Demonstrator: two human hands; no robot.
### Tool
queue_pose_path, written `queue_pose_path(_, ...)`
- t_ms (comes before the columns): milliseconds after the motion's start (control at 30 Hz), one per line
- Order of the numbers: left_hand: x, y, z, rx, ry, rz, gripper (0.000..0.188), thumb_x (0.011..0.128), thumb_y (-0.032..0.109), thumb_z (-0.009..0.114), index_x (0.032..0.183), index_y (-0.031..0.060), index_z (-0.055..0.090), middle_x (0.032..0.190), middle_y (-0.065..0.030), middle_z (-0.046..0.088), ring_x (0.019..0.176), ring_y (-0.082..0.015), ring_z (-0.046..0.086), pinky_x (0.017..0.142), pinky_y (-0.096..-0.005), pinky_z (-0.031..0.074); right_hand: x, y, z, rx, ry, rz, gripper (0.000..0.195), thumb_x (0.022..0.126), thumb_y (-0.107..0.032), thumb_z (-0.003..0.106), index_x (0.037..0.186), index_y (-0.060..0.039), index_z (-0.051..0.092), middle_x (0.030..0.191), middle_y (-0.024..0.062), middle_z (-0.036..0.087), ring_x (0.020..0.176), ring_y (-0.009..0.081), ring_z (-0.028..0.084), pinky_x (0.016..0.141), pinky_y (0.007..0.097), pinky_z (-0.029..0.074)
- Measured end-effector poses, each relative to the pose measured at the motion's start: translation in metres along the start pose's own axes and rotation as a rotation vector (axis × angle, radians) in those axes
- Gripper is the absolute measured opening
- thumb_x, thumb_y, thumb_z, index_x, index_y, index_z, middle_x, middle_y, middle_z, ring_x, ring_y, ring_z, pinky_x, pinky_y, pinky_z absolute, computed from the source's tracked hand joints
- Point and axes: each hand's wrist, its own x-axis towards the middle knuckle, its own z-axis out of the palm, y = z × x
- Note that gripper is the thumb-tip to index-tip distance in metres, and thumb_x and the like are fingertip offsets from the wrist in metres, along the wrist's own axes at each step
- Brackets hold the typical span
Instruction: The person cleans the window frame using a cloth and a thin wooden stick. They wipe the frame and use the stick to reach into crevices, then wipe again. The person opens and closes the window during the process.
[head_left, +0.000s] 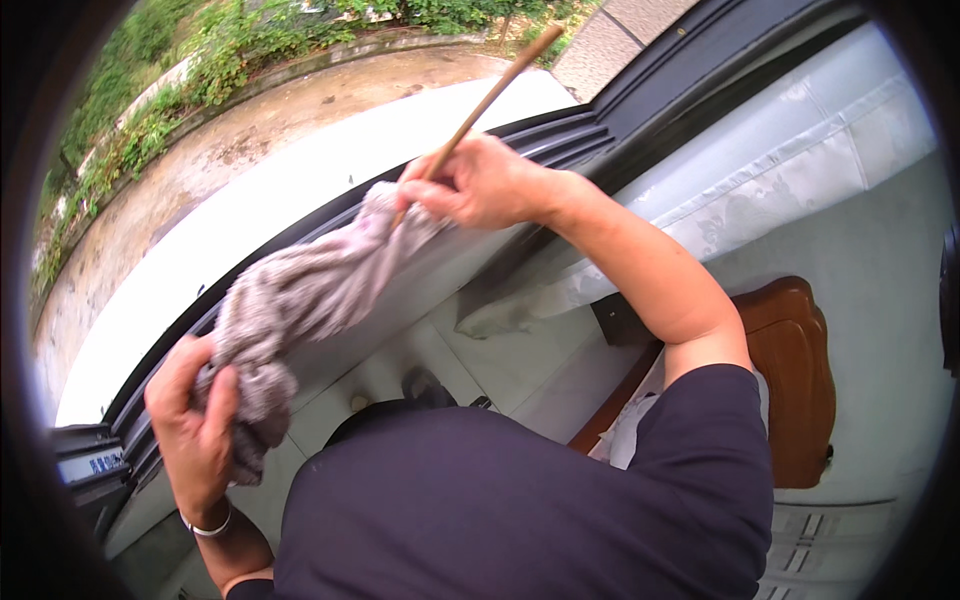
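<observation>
A crumpled grey-mauve cloth (307, 281) stretches between my two hands along the inner side of the dark window track (330, 216). My left hand (193, 420) grips its lower end, with a bunched fold hanging below the fingers. At the upper right, my right hand (476, 184) holds a thin wooden stick (501, 84) between thumb and fingers. The stick slants up and right past the white outer sill (255, 172), its lower tip against the cloth. Whether the right fingers also pinch the cloth's end is hard to tell.
A white curtain (750, 187) hangs along the right of the window frame (660, 56). Behind my right arm stands a carved brown wooden bed board or furniture panel (791, 390). Pale tiles (495, 360) cover the floor. Outside lie wet paving (247, 135) and green shrubs (247, 45).
</observation>
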Motion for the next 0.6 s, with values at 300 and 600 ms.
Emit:
queue_pose_path(300,0.154,0.046,0.157,0.167,-0.537,0.067,0.022,0.085,0.018,0.061,0.098,-0.0002,0.061,0.068,-0.0058,0.055,0.067,-0.0117,0.051,0.062,-0.0315,0.045,-0.087,0.118,-0.098,-0.381,0.340,0.218,0.023,0.091,-0.027,0.059,0.087,-0.0089,0.072,0.066,0.0102,0.065,0.065,0.0243,0.064,0.063,0.0360,0.052)
queue_pose_path(600,0.218,0.051,0.253,0.110,-0.549,-0.028,0.026,0.088,0.018,0.064,0.106,-0.0019,0.064,0.085,-0.0078,0.065,0.082,-0.0139,0.059,0.076,-0.0315,0.049,-0.132,0.149,-0.133,-0.100,0.734,0.324,0.024,0.095,-0.016,0.054,0.088,0.0018,0.068,0.067,0.0054,0.064,0.056,0.0098,0.062,0.056,0.0240,0.051)
